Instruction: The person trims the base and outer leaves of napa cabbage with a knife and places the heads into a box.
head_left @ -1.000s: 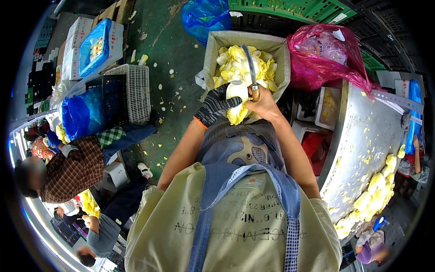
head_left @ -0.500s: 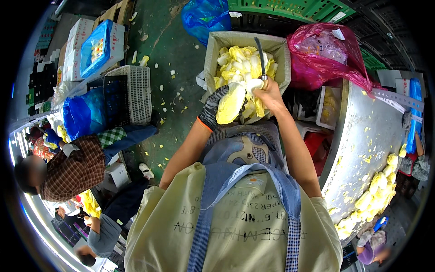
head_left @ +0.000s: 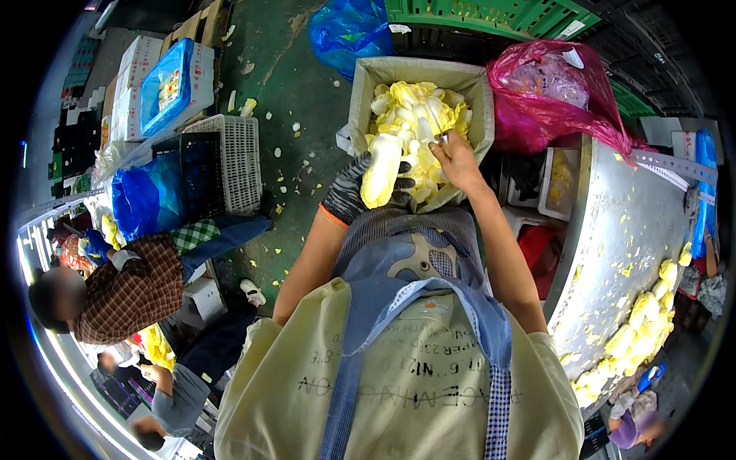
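My left hand (head_left: 347, 192), in a dark grey glove with an orange cuff, holds a trimmed yellow-and-white napa cabbage (head_left: 381, 170) upright over the near left part of a lined bin. Some of its fingers show to the right of the cabbage. My bare right hand (head_left: 460, 161) is closed on a knife (head_left: 436, 120) just to the right, apart from the cabbage. The blade is thin and hard to make out against the leaves. Loose cabbage leaves (head_left: 414, 103) fill the bin (head_left: 481, 80) beneath both hands.
A pink plastic bag (head_left: 537, 84) stands right of the bin, a blue bag (head_left: 349, 38) behind it. On the right, a metal table (head_left: 606, 230) carries a row of cabbages (head_left: 640, 322). White crates (head_left: 241, 165) and several co-workers (head_left: 126, 287) are at left; leaf scraps litter the floor.
The knife has come away from the cabbage's base and swung from standing tall to lower over the leaves. The cabbage now stands more upright, its white end up.
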`<state>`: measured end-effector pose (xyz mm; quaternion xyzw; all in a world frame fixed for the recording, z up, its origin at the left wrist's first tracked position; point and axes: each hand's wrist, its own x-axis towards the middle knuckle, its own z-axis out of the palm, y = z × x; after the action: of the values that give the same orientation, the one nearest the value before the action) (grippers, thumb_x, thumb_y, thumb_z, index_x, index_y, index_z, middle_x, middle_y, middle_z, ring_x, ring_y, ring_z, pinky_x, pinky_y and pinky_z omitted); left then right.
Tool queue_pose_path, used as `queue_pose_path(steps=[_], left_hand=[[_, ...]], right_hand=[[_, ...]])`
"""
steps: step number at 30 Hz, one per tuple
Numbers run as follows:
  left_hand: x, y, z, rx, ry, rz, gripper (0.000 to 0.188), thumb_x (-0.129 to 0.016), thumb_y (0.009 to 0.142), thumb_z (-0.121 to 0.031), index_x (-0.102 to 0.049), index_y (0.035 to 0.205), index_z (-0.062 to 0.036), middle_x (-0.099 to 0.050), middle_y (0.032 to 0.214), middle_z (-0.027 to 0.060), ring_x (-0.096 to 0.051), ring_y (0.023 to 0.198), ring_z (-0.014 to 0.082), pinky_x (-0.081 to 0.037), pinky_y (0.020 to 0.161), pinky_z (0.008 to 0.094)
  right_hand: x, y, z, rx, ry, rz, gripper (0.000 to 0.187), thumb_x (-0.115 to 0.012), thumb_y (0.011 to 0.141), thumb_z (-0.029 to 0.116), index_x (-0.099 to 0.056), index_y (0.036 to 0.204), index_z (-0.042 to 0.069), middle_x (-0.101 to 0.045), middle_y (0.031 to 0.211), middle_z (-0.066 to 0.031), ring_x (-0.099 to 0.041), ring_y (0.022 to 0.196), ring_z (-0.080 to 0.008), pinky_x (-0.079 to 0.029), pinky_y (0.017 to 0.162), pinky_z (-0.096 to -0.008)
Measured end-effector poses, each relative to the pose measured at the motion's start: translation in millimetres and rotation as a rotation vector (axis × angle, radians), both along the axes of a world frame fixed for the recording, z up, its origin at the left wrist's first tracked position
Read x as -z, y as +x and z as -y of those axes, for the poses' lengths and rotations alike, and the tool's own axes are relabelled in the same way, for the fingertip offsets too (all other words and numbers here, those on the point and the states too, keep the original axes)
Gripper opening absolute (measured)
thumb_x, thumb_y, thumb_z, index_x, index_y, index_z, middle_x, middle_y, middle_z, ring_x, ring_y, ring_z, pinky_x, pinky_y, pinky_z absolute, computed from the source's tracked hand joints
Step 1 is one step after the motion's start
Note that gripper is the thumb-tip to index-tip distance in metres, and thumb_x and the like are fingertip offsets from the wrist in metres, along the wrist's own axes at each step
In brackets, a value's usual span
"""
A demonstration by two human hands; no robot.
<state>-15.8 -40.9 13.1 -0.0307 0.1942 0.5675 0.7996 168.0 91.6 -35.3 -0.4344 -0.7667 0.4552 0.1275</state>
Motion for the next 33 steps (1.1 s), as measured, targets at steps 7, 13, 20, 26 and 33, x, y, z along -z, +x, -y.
queue_pose_path(steps=[7, 13, 20, 26, 33], left_hand=[[-9, 20, -3, -0.035, 0.113, -1.294, 0.058, -0.074, 0.066, -0.015, -0.047, 0.116, -0.0023, -0.058, 0.099, 0.0063, -0.055, 0.086, 0.0155, -0.048, 0.076, 0.0301], [-6, 21, -9, 0.181, 0.349, -1.930, 0.038, -0.066, 0.067, -0.028, -0.057, 0.099, -0.0074, -0.061, 0.092, 0.0120, -0.059, 0.083, 0.0288, -0.047, 0.073, 0.0353], [-7, 21, -12, 0.203, 0.495, -1.913, 0.028, -0.063, 0.068, -0.020, -0.059, 0.092, -0.0057, -0.062, 0.083, 0.0126, -0.059, 0.076, 0.0285, -0.047, 0.066, 0.0357], [-27, 24, -2, 0.115, 0.366, -1.551, 0.041, -0.069, 0.066, -0.019, -0.056, 0.101, -0.0030, -0.063, 0.088, 0.0101, -0.061, 0.080, 0.0200, -0.048, 0.070, 0.0317], [-22, 17, 1, -0.104, -0.058, -0.567, 0.060, -0.067, 0.075, -0.026, -0.042, 0.124, -0.0031, -0.055, 0.104, 0.0050, -0.056, 0.090, 0.0127, -0.048, 0.074, 0.0247]], right_hand=[[-61, 8, 31, -0.147, 0.097, -0.137, 0.033, -0.056, 0.083, 0.036, -0.049, 0.089, 0.004, -0.057, 0.071, -0.0179, -0.057, 0.069, -0.0380, -0.045, 0.059, -0.0422], [-69, 15, 38, -0.302, 0.264, -0.023, 0.034, -0.055, 0.082, 0.038, -0.050, 0.087, 0.005, -0.059, 0.070, -0.0153, -0.059, 0.069, -0.0342, -0.046, 0.060, -0.0407], [-69, 14, 38, -0.300, 0.409, -0.016, 0.034, -0.053, 0.083, 0.038, -0.050, 0.084, 0.004, -0.059, 0.066, -0.0134, -0.059, 0.066, -0.0328, -0.046, 0.058, -0.0411], [-10, 24, 22, -0.214, 0.233, 0.334, 0.038, -0.045, 0.087, 0.042, -0.052, 0.088, 0.005, -0.059, 0.068, -0.0192, -0.059, 0.067, -0.0350, -0.047, 0.059, -0.0441], [-17, 14, 24, -0.075, -0.396, -0.046, 0.038, -0.061, 0.081, 0.038, -0.052, 0.086, 0.001, -0.057, 0.067, -0.0108, -0.052, 0.056, -0.0209, -0.043, 0.054, -0.0338]])
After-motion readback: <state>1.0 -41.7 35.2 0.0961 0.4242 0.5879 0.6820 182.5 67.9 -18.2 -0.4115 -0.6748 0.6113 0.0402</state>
